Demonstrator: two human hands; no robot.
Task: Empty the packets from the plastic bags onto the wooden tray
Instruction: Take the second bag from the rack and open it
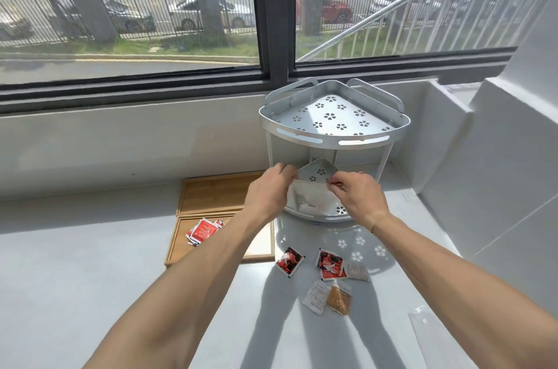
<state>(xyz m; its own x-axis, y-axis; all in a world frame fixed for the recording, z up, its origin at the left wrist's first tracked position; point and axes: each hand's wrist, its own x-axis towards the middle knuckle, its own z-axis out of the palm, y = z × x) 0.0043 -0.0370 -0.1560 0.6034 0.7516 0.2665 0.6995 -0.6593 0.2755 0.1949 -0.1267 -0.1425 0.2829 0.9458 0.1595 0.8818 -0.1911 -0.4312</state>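
Left hand (pixel 269 187): fingers pressed together on the left top edge of a clear plastic bag (pixel 308 199), pinching it.
Right hand (pixel 354 195): thumb and fingertips pinching the bag's right top edge — the two hands hold the bag's mouth between them.
Plastic bag: held at the lower shelf of a silver corner rack (pixel 333 121); pale contents inside, too blurred to make out.
Corner rack: two perforated tiers with flower-shaped holes, standing on the white sill by the window.
Wooden tray (pixel 262 247): left of the rack, under the left forearm — a heap of red-and-white packets (pixel 203 229) lies in it.
Second tray (pixel 217 192): just behind the first, touching it.
Loose packets (pixel 327 266): on the sill in front of the rack, red-black, white and one brown, outside the tray.
Flat clear bag (pixel 422 326): on the sill at lower right, near the right forearm.
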